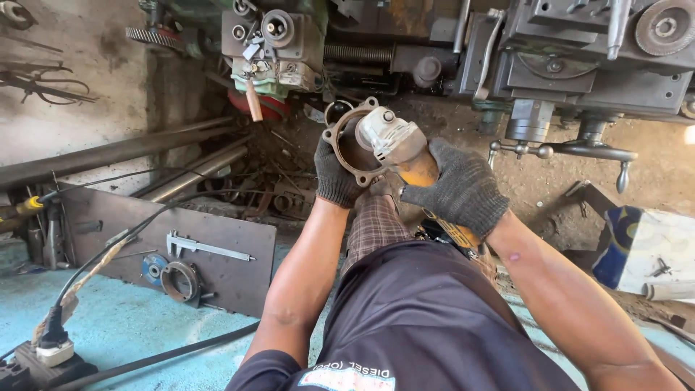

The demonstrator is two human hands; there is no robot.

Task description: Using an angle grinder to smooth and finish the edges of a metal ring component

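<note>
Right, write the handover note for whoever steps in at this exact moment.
Left hand, gloved: fingers grip the rim of the rusty metal flange ring, held up in front of the body.
Right hand, gloved: wrapped around the yellow angle grinder, its head set against the ring.
Caliper and a smaller ring lie on the steel plate to the left.
Progress: ring looks rusty; how much is ground cannot be told.

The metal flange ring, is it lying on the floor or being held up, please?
Held up. The left hand, gloved, grips the flange ring clear of the floor, while the right hand holds the angle grinder against it.
</note>
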